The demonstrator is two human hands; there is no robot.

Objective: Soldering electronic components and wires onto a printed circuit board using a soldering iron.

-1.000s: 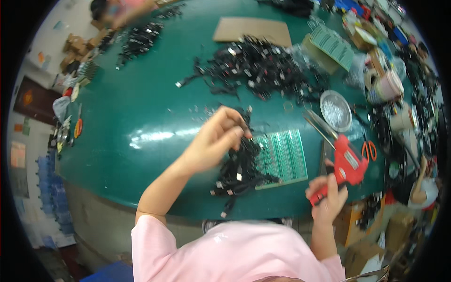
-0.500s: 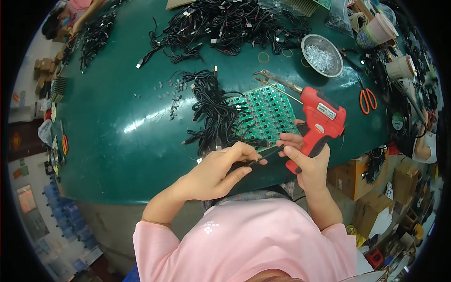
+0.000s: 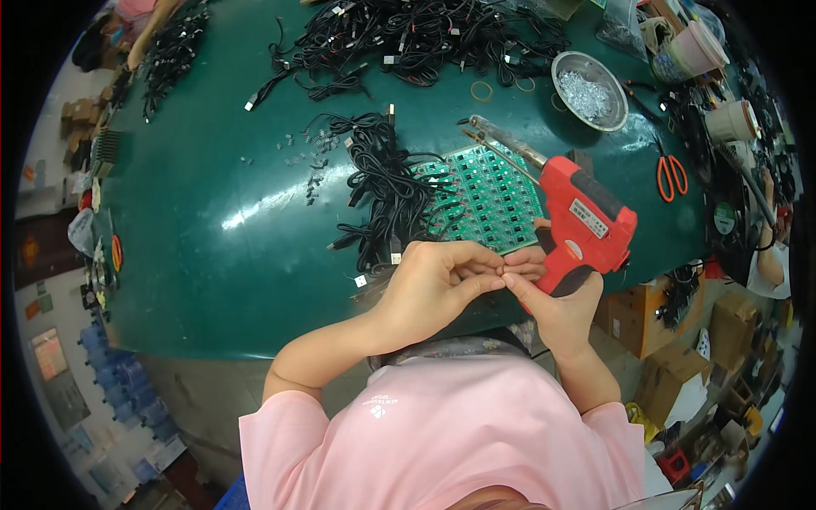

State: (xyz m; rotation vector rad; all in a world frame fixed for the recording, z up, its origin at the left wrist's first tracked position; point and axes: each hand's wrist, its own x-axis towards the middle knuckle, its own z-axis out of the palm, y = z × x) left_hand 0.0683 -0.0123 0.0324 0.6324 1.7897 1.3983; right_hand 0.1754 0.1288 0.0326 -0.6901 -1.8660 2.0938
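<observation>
Red plastic fills our right hand (image 3: pixel 557 302) — we grip the soldering gun (image 3: pixel 586 225) by its handle, its long metal tip (image 3: pixel 501 144) lying out over the green board panel (image 3: pixel 489 191). Our left hand (image 3: pixel 433 285) is curled, fingertips (image 3: pixel 489 270) pinched together and touching the right hand's fingers just in front of the table edge. Something small seems held between them, likely a cable end, but it is too small to tell. The tangle of black cables (image 3: pixel 387 187) lies just beside the panel, partly over its left edge, on the green table (image 3: pixel 212 212).

Risks from here, as we judge them: the tip hovers close over the panel and the cables, so a tilt of the wrist while we fuss with the pinch could scorch insulation or a board. The fingers also work very near the gun's body — a slip could bring skin toward hot metal. A loose cable could snag and drag the pile off the edge.

Compared with half a second ago, both hands sit in much the same place, the left now closer in against the right. A second ago the left hand was out in the cable pile and the gun was held lower right, away from the panel.
</observation>
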